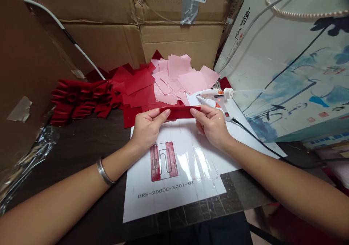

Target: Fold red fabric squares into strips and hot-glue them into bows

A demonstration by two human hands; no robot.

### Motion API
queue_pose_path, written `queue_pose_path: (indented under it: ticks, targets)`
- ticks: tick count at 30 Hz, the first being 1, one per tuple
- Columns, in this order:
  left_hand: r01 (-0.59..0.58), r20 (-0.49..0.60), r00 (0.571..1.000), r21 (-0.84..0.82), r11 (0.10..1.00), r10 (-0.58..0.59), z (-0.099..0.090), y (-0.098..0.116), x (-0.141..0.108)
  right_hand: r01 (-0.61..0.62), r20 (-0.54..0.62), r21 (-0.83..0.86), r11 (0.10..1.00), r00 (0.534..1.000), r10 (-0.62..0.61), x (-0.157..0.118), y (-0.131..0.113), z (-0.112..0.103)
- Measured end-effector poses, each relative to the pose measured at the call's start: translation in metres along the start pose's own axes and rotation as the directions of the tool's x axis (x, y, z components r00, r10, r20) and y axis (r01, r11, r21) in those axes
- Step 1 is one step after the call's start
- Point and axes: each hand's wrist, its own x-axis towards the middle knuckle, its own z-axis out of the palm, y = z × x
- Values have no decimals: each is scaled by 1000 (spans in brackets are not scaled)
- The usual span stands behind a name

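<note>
A dark red fabric strip [180,113] is stretched level between my two hands, above the top of a printed white sheet [169,205]. My left hand [148,126] pinches its left end, thumb on top. The right end is pinched by my right hand [212,125]. Just behind my right hand, a white glue gun [225,101] lies with its nozzle pointing left and a glue stick out of its back. Loose red pieces [139,81] and pink pieces [180,68] are heaped beyond my hands.
Folded red pieces [81,101] are stacked at the left. Cardboard [103,37] walls rise at the back and left. A white painted bag [294,74] leans at the right. The glue gun's black cable [253,139] runs right across the dark table [87,139].
</note>
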Motion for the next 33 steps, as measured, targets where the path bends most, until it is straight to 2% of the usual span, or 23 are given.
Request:
queue_pose_path:
  ticks: [6, 11, 19, 21, 23, 24, 25, 27, 29, 30, 31, 33]
  targets:
    - [-2, -23, 1000, -42, 999, 1, 0, 0, 1, -13, 12, 14, 1000, 1000, 13, 0, 0, 0]
    - [-27, 3, 1000, -95, 995, 27, -2, -1, 1, -6, 11, -37, 999, 1000, 6, -1, 0, -2]
    - [-28, -64, 998, -124, 992, 21, -5, -7, 4, 41, 29, -127, 991, 999, -38, -2, 0, -2]
    - [-65, -101, 993, -73, 995, 58, -5, -6, 4, 55, 10, -145, 988, 998, -54, -1, 1, -3]
    - [-180, -146, 970, 101, 979, 193, -6, -3, 3, 75, 3, -164, 984, 997, -75, 1, 3, -4]
    - [-256, -142, 945, 242, 936, 295, -6, -1, 2, 79, 18, -173, 982, 997, -77, 1, 4, -4]
    - [-332, -100, 911, 394, 857, 399, -7, 0, 1, 78, 43, -179, 981, 997, -71, 1, 5, -4]
    - [-463, 94, 843, 626, 627, 529, -7, 2, -3, 78, 122, -195, 978, 991, -54, 0, 6, -2]
    - [-569, 325, 793, 697, 436, 516, -7, 1, -6, 88, 204, -234, 968, 978, -40, -4, 6, 2]
    - [-607, 410, 773, 700, 376, 483, -7, -1, -6, 99, 240, -268, 958, 970, -33, -6, 6, 4]
    - [-627, 468, 763, 703, 334, 447, -6, -2, -7, 112, 269, -304, 946, 963, -27, -8, 5, 6]
    - [-624, 513, 770, 731, 277, 381, -7, -6, -7, 133, 317, -364, 922, 948, -12, -11, 2, 10]
